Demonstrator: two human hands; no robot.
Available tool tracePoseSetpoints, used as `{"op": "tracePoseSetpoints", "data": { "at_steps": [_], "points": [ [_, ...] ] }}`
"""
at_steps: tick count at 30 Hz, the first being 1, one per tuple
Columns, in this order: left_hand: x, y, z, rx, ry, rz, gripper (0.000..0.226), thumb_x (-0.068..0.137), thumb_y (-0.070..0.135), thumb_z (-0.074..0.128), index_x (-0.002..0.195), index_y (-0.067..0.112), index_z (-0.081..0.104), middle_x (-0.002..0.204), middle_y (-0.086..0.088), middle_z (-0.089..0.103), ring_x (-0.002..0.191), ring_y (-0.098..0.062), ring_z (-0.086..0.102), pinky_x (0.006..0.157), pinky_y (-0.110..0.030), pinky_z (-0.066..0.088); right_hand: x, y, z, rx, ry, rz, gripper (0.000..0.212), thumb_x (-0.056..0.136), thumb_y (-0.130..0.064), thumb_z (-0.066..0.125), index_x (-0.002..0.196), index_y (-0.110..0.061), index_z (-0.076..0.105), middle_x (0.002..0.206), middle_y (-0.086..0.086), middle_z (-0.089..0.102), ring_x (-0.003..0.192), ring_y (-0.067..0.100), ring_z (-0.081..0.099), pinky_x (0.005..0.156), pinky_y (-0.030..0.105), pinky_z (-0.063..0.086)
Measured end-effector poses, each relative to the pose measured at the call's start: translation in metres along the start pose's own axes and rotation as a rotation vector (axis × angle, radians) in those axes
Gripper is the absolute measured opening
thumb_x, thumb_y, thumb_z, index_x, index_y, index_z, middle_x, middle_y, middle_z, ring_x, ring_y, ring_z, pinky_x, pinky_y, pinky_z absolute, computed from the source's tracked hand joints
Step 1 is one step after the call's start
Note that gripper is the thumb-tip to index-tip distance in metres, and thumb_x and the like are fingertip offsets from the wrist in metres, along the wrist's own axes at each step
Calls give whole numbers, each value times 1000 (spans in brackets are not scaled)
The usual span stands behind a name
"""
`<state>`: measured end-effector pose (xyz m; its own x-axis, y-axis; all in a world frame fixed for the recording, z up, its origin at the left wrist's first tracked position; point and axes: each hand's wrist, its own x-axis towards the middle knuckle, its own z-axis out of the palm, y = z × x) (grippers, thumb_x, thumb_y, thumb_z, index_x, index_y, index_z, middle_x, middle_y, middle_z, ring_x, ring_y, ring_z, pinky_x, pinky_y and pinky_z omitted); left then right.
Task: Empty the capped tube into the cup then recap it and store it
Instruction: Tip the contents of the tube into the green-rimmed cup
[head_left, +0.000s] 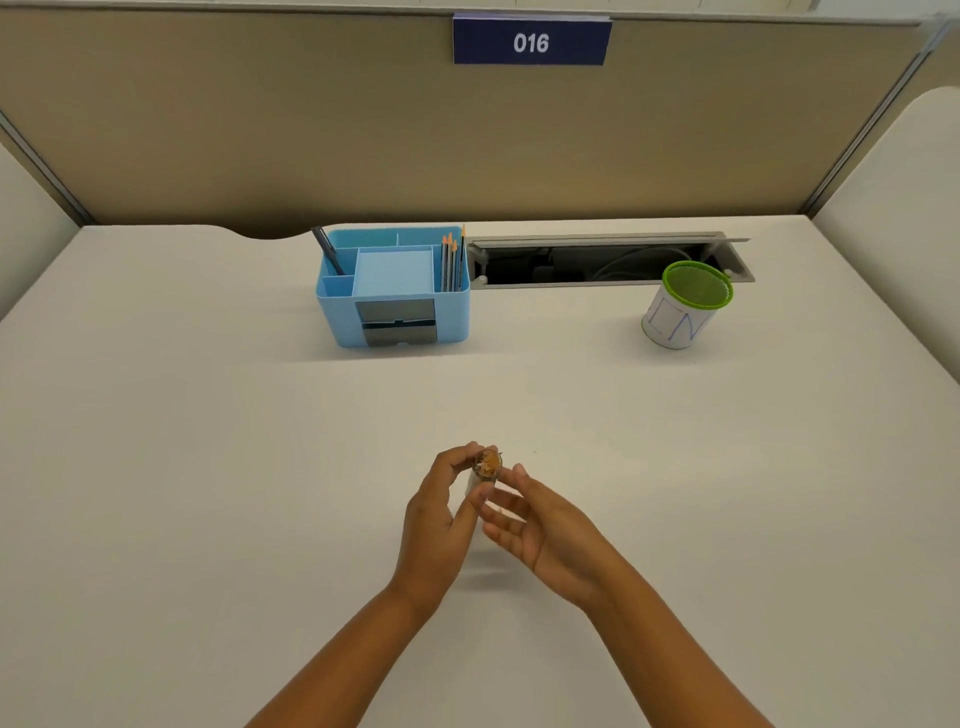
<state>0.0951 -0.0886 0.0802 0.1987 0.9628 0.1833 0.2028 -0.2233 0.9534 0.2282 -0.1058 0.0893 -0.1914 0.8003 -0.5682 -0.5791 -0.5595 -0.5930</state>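
tube (484, 470) | gripped by left hand (434, 512) | right hand (540, 527) open, empty, fingertips just beside

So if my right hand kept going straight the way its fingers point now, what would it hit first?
Probably the tube: the right hand points up-left, fingertips already beside it, with the left hand holding it just behind. Whether they touch is unclear.

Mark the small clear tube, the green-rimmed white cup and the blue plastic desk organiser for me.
small clear tube (487, 466), head view, on its orange-filled upper end
green-rimmed white cup (675, 325), head view, on its white side wall
blue plastic desk organiser (335, 317), head view, on its front wall, left part
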Motion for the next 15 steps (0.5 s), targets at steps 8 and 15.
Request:
{"op": "tracePoseSetpoints", "data": {
  "at_steps": [8, 15],
  "points": [
    [20, 4, 25, -19, -77, 44, 33, 86, 25, 51, 114, 41, 45, 121, 19, 56, 113, -6, 50, 93, -15, 38, 5, -24, -15, 448, -98, 66, 34, 83, -17, 63, 113, -1, 61, 106, 20, 61, 86, 20, 66, 84, 30, 56],
    [44, 6, 37, 74, -110, 73, 36, 88, 14, 55, 115, 36, 45, 119, 16, 55, 114, -2, 47, 94, -14, 36, 10, -59, -37, 547, -47, -126, 57, 42, 1, 89, 94, 3, 66, 83, 15, 70, 79, 22, 70, 63, 26, 60]
  ]
}}
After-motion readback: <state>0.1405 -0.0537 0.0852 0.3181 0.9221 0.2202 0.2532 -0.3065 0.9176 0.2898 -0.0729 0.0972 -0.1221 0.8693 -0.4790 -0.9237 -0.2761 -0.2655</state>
